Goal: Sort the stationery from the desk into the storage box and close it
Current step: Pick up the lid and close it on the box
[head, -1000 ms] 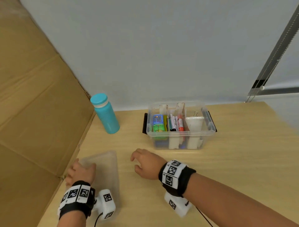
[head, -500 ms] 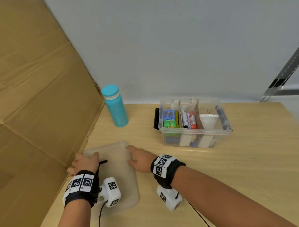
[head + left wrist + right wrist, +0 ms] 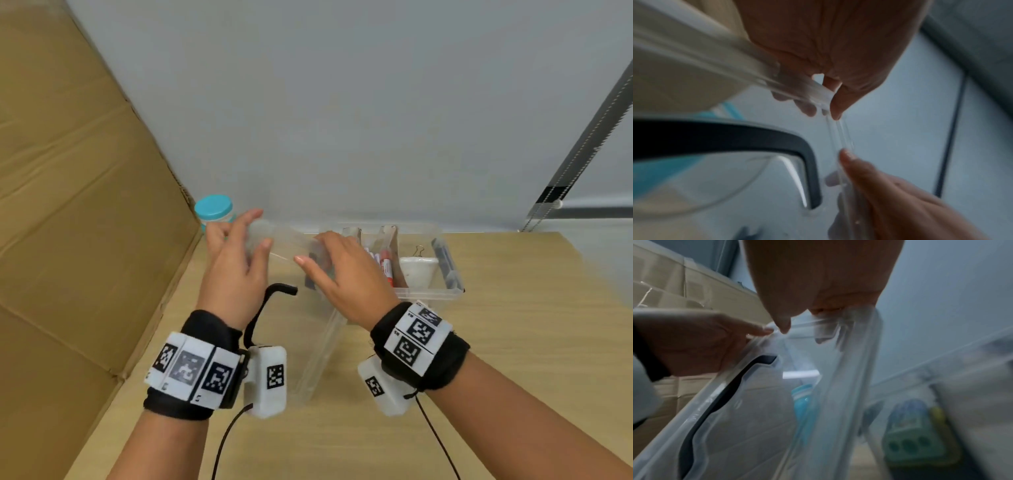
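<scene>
Both hands hold the clear plastic lid up off the desk, tilted steeply on edge. My left hand pinches its top left corner, thumb in front and fingers behind. My right hand grips the top edge beside it. A black handle sticks out from the lid. The clear storage box stands open behind my right hand, holding red markers and a binder clip. The left wrist view shows the lid's edge between both thumbs. Through the lid, the right wrist view shows a green and blue item.
A teal bottle stands behind my left hand near the wall. A large cardboard sheet leans along the desk's left side. The wooden desk extends to the right of the box.
The lid lay flat on the desk under both hands. It is now raised on edge and carried up and back toward the box.
</scene>
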`<state>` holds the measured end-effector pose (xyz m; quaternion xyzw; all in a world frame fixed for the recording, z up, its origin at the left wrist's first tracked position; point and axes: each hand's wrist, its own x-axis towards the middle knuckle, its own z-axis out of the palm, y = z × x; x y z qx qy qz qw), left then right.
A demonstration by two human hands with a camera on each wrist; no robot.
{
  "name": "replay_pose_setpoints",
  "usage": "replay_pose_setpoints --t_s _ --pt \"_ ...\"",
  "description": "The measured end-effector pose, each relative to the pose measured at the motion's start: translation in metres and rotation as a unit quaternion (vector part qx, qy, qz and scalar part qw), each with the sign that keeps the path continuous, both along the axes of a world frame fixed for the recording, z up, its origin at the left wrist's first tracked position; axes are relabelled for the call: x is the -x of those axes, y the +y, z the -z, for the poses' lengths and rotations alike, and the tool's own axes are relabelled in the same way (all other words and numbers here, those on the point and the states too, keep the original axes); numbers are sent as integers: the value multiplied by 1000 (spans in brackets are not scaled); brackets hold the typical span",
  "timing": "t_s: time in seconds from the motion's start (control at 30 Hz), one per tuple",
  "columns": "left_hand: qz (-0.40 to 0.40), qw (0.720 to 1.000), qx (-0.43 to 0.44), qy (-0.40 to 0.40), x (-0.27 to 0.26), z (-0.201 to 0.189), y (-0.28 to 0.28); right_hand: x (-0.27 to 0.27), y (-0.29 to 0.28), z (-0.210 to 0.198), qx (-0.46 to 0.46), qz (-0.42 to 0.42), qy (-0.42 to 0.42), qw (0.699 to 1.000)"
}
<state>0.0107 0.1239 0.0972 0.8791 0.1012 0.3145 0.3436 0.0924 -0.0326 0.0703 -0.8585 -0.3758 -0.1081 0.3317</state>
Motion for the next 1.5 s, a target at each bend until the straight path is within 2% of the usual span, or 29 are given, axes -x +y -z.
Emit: replay_pose_setpoints --t_s 0.1,0.17,0.3,0.37,0.43,0.5,0.53,0.67,0.77,0.83,0.97,1.17,1.3,1.4,1.5 --pt "60 996 -61 -34 -22 -18 -30 -13 -27 -10 -48 23 4 999" --pt "68 993 -85 -56 -33 -22 -37 -25 -48 -11 -121 66 33 990" --pt "-51 983 -177 4 -49 -8 -40 -54 -92 -4 -285 171 112 936" --pt "-47 990 -127 43 -56 6 -40 -69 -108 7 -319 205 167 910" --pt "24 997 -13 73 -67 19 -43 -84 -119 20 -342 234 226 882" --pt "93 986 74 115 -80 34 -47 -96 -124 30 -321 257 256 875" --pt "109 980 79 144 -86 40 -49 -100 -125 34 -289 270 257 882" --pt "99 972 89 196 -102 60 -49 -112 -118 43 -109 335 212 912" --pt "83 971 103 198 -106 69 -48 -118 -115 49 24 350 222 910" --pt "89 965 133 210 -103 78 -48 -118 -115 55 31 328 247 911" --pt "91 966 129 207 -97 92 -47 -115 -117 61 30 317 216 923" --pt "73 964 151 205 -97 101 -47 -114 -116 58 110 354 193 908" --pt "62 963 159 210 -94 98 -49 -116 -118 57 22 300 284 911" --pt "54 963 135 228 -91 95 -50 -114 -118 55 12 302 292 907" --pt "17 959 59 278 -88 84 -51 -111 -118 54 15 308 307 900"
